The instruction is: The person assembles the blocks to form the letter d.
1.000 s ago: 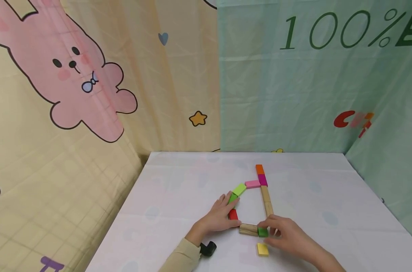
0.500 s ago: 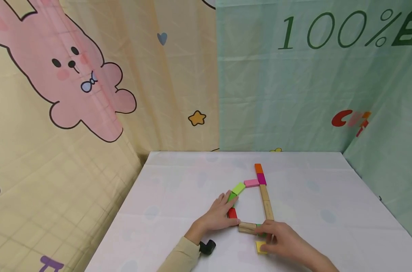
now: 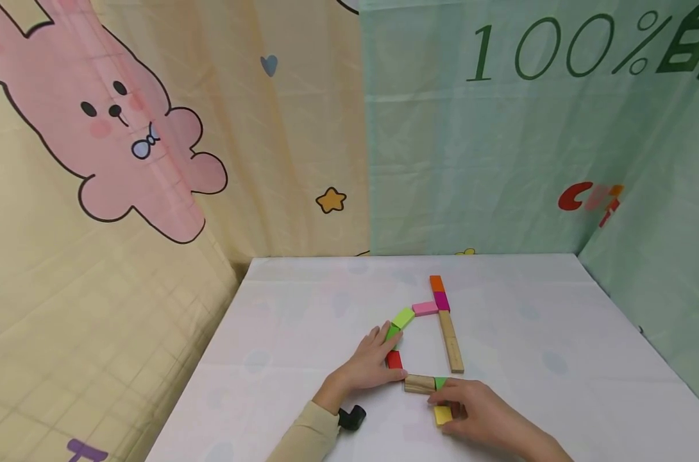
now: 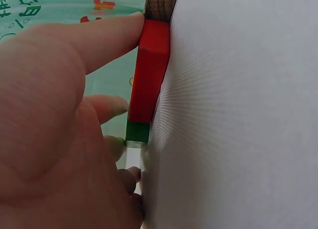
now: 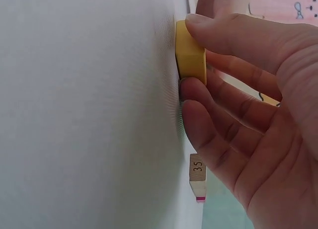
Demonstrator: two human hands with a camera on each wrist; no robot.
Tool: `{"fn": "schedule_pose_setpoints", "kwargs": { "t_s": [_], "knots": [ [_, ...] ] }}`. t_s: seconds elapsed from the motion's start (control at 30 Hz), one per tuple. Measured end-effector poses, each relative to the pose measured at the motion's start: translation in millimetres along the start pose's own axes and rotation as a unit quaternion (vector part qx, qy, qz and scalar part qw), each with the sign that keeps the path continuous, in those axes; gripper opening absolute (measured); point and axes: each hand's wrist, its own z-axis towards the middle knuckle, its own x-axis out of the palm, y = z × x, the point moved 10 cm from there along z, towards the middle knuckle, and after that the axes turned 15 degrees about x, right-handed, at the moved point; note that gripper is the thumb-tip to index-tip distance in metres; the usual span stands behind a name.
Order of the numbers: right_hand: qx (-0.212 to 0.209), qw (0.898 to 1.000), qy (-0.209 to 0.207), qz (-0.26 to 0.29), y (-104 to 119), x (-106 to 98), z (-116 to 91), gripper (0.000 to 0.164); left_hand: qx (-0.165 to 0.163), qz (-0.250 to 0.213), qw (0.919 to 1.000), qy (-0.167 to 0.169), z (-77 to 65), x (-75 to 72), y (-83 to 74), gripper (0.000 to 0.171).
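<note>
My left hand (image 3: pixel 363 366) rests with extended fingers along a line of wooden blocks. Its fingers lie over a green block (image 3: pixel 392 332); the thumb tip meets the corner where a red block (image 4: pixel 151 72) adjoins a bare wooden block (image 3: pixel 419 384). With thumb and fingers, my right hand (image 3: pixel 481 410) pinches a yellow block (image 5: pixel 191 52) by its ends, low over the tabletop. Just beyond it, a second green block (image 3: pixel 440 382) at the wooden block's right end is partly hidden by the right fingers.
The outline continues with a lime block (image 3: pixel 403 318), a pink block (image 3: pixel 424 308), a magenta block (image 3: pixel 441 301), an orange block (image 3: pixel 437 283) and a column of bare wooden blocks (image 3: pixel 451 343). A black object (image 3: pixel 353 418) sits beside the left wrist. Printed curtains (image 3: pixel 292 128) stand behind the white table (image 3: pixel 292 308).
My right hand has left the green block near the wooden column, moved toward me and taken hold of the yellow block. The column's lower end shows now. The left hand has stayed put.
</note>
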Motion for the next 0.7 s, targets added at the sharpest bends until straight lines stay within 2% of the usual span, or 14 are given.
{"fn": "schedule_pose_setpoints", "kwargs": {
  "t_s": [0.7],
  "knots": [
    [0.015, 1.000, 0.018, -0.014, 4.5, 5.1, 1.3, 0.028, 0.006, 0.002, 1.0000, -0.004, -3.6, -1.7, -1.6, 0.082]
  ]
}}
